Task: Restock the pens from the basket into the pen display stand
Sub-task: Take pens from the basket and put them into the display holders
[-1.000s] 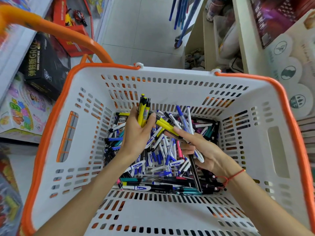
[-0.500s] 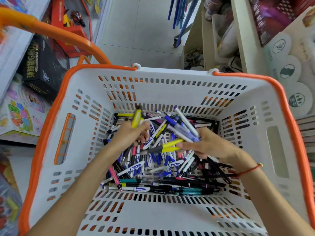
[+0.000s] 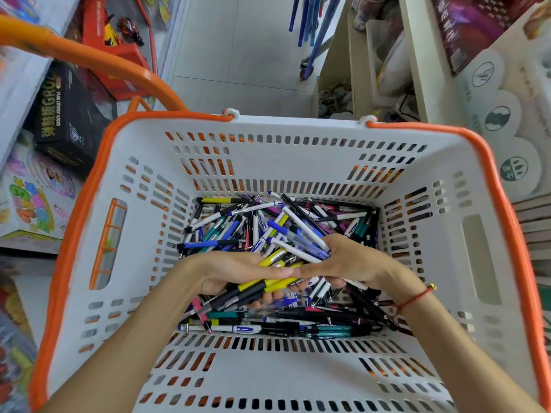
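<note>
A white basket with an orange rim (image 3: 295, 150) fills the view, its floor covered by a heap of loose pens (image 3: 238, 225) in blue, white, black and yellow. Both my hands are down inside it, meeting over the near middle of the heap. My left hand (image 3: 235, 271) grips several yellow-and-black pens (image 3: 253, 289) that stick out below its palm. My right hand (image 3: 354, 260) holds a bunch of blue and white pens (image 3: 298, 238) fanned out toward the back left. The fingertips of the two hands touch. The pen display stand is not in view.
The basket's orange handle (image 3: 89, 58) arches over the upper left. Boxed toys (image 3: 68, 114) line the left shelf. A cream shelf unit (image 3: 417, 70) with goods and round white labelled packs (image 3: 504, 117) stands on the right. Grey tiled floor (image 3: 238, 55) lies beyond the basket.
My left hand dropped from the back of the heap and came toward me with its yellow pens. The right hand closed in beside it, so the two bunches now meet.
</note>
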`<state>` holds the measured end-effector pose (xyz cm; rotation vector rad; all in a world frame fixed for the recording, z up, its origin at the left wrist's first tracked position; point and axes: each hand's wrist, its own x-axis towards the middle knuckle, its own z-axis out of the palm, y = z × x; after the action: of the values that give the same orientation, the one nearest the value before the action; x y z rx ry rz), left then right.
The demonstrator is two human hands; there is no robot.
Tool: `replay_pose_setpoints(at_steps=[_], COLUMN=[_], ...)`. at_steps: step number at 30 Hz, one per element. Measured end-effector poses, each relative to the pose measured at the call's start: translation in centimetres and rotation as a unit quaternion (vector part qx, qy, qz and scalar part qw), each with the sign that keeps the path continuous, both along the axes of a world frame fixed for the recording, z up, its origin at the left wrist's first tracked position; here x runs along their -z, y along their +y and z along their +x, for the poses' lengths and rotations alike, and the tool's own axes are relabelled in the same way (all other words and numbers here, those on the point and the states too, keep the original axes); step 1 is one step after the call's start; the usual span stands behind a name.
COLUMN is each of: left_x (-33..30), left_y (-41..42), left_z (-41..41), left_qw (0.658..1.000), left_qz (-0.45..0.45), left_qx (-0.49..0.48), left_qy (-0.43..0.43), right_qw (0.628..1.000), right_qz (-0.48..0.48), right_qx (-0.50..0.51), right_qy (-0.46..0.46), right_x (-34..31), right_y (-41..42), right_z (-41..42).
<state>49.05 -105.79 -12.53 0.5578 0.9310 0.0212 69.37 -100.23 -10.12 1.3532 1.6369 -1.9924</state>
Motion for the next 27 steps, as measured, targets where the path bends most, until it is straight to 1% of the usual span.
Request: replay_pose_setpoints(at_steps=[3,5,7,9,10,12,13,15,16,17,19,21,23,24,25,27], left_x=[0.0,0.1,0.0,0.0,0.0,0.6,1.2,1.3,1.1,0.8,0.8,0.6,1.1,1.0,1.2,1.0], left_y=[0.2,0.2,0.2,0.3,0.5,0.6,0.6,0.3,0.3,0.2,0.2,0.0,-0.2,-0.1,-0.1,0.2], left_z=[-0.6,-0.6,-0.5,-0.2,0.0,0.5,0.7,1.2,1.2,1.2,1.3,1.4,1.5,1.4,1.3,0.9], left_qw=[0.998,0.995,0.993,0.988,0.983,0.966,0.961,0.957,0.960,0.960,0.974,0.984,0.984,0.985,0.985,0.985], left_qz=[0.003,0.018,0.031,0.039,0.042,0.055,0.070,0.113,0.122,0.129,0.115,0.110,0.096,0.093,0.091,0.078], left_qx=[-0.044,-0.063,-0.089,-0.143,-0.180,-0.244,-0.250,-0.226,-0.201,-0.196,-0.149,-0.080,-0.066,-0.073,-0.083,-0.113], left_qy=[-0.051,-0.072,-0.065,-0.037,-0.011,0.061,0.100,0.145,0.151,0.150,0.128,0.119,0.132,0.129,0.119,0.104], right_qw=[0.996,0.988,0.967,0.921,0.899,0.867,0.856,0.835,0.822,0.808,0.772,0.752,0.753,0.763,0.780,0.828], right_qz=[0.022,0.023,-0.018,-0.086,-0.108,-0.135,-0.147,-0.181,-0.197,-0.209,-0.226,-0.225,-0.205,-0.185,-0.155,-0.075], right_qx=[0.087,0.155,0.252,0.370,0.412,0.460,0.471,0.485,0.493,0.504,0.539,0.564,0.575,0.572,0.563,0.522], right_qy=[-0.007,0.009,0.041,0.083,0.103,0.139,0.156,0.189,0.206,0.223,0.250,0.257,0.246,0.237,0.226,0.188], right_x=[0.0,0.1,0.6,1.2,1.5,2.1,2.3,2.5,2.5,2.5,2.4,1.9,1.5,1.4,1.2,1.0], right_y=[0.4,0.4,0.2,0.1,0.0,-0.2,-0.4,-0.7,-0.8,-0.9,-1.0,-0.9,-0.7,-0.6,-0.4,0.1], right_z=[0.2,0.2,-0.1,-0.5,-0.6,-0.9,-1.1,-1.2,-1.4,-1.4,-1.5,-1.7,-1.7,-1.7,-1.5,-1.0])
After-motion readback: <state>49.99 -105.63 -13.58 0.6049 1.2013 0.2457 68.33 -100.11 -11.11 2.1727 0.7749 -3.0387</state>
